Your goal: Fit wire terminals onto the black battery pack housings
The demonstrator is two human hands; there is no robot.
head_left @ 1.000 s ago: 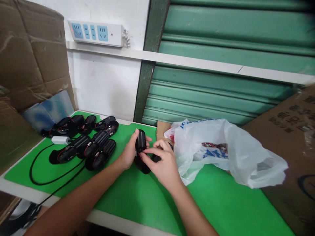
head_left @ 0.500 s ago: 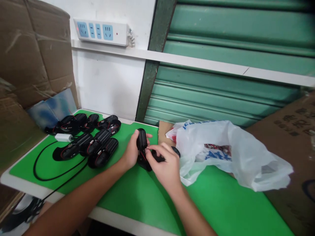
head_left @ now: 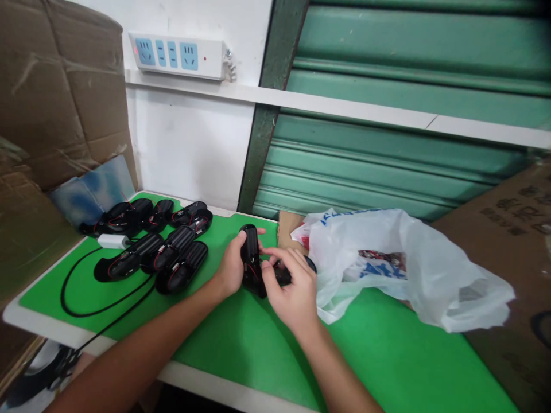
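My left hand [head_left: 232, 264] is wrapped round the left side of a black ribbed shell part [head_left: 251, 252] with a thin red wire. My right hand [head_left: 293, 284] is at the right side of that part, thumb and index finger brought near each other; what lies between them, if anything, is too small to tell. Behind my right fingers another black part [head_left: 310, 264] shows partly on the green mat. Several similar black parts with red wires [head_left: 174, 246] lie grouped on the left of the mat.
A white plastic bag [head_left: 361, 258] rests on the mat [head_left: 387, 355] at the right. A white plug block [head_left: 112, 241] and black cable [head_left: 64, 287] lie at the left. Cardboard stands on both sides, and a socket strip [head_left: 176, 55] is on the wall behind.
My right thumb and index finger have moved slightly right, away from the middle of the held part. My left hand keeps its hold.
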